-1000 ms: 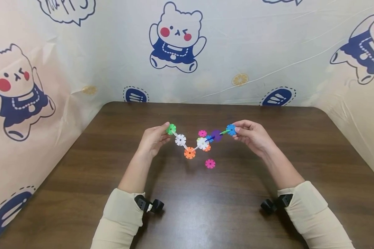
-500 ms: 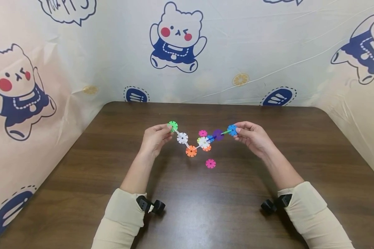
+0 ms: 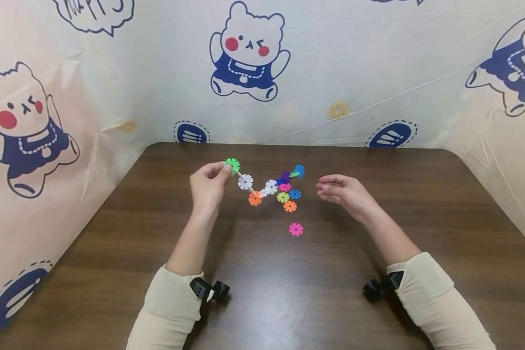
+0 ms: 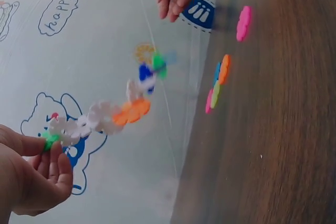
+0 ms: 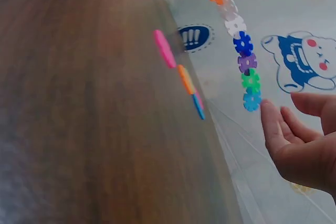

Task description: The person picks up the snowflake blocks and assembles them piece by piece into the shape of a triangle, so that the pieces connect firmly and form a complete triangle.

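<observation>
My left hand (image 3: 207, 190) pinches a green notched disc (image 3: 232, 166) between thumb and fingers. From it hangs a chain of interlocking plastic discs, held in the air: a white disc (image 3: 245, 182), an orange disc (image 3: 255, 198), another white disc (image 3: 271, 186), then dark blue and purple, green, and a light blue disc (image 3: 299, 170) at the far end. That free end looks blurred in the left wrist view. To its right, my right hand (image 3: 347, 197) holds nothing, its fingers loosely bent. In the right wrist view, the chain's blue end disc (image 5: 252, 99) appears close by the fingertips.
Several loose discs lie on the brown wooden table (image 3: 262, 282) beneath the chain: a pink disc (image 3: 296, 229) nearest me, an orange disc (image 3: 290, 206), a yellow-green disc (image 3: 283, 197) and a blue disc (image 3: 295, 194). A printed cloth (image 3: 315, 68) stands behind the table.
My right hand has let go of the blue end disc and sits apart from it. The chain's freed end has swung left, and my left hand has moved slightly left and away from me.
</observation>
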Motion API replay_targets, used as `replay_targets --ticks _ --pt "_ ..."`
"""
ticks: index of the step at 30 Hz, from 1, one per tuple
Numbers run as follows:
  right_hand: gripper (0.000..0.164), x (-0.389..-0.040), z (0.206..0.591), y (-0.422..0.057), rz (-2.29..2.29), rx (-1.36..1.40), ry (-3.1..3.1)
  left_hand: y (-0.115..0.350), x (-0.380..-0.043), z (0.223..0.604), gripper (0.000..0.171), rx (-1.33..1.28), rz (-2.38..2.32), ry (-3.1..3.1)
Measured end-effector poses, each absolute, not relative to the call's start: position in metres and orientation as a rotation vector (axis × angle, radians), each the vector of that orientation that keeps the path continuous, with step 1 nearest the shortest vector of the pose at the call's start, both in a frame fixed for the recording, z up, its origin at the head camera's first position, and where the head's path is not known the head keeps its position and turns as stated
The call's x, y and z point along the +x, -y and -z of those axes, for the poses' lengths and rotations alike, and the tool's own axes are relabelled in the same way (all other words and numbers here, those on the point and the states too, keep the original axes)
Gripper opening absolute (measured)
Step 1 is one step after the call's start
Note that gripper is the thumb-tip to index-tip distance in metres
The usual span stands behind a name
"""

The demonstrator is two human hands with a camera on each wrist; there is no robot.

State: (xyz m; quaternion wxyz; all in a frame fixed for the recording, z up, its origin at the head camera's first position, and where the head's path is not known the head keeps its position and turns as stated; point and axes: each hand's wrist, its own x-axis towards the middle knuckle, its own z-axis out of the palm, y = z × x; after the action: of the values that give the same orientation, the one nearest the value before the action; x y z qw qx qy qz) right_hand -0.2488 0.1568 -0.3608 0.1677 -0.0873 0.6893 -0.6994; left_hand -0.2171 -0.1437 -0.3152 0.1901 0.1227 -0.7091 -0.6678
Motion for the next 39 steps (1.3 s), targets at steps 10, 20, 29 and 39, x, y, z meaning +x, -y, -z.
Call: replay_targets --ticks 10,20,29,39 --pt "0.031 -0.244 0.368 -0.130 1.110 -0.627 -2.427 0.139 -0.213 0.315 0.014 0.211 1.584 1.858" --pt "0.030 -0.238 0.369 -0.108 0.789 -0.791 -2.491 0.133 -0.213 0.317 0.012 0.105 1.520 1.731" --pt "0.031 -0.237 0.375 -0.100 0.714 -0.863 -2.525 0.132 -0.213 0.315 0.012 0.112 1.507 1.680" --pt "0.022 -0.236 0.378 -0.099 0.719 -0.833 -2.526 0.134 -0.213 0.318 0.011 0.078 1.471 1.689"
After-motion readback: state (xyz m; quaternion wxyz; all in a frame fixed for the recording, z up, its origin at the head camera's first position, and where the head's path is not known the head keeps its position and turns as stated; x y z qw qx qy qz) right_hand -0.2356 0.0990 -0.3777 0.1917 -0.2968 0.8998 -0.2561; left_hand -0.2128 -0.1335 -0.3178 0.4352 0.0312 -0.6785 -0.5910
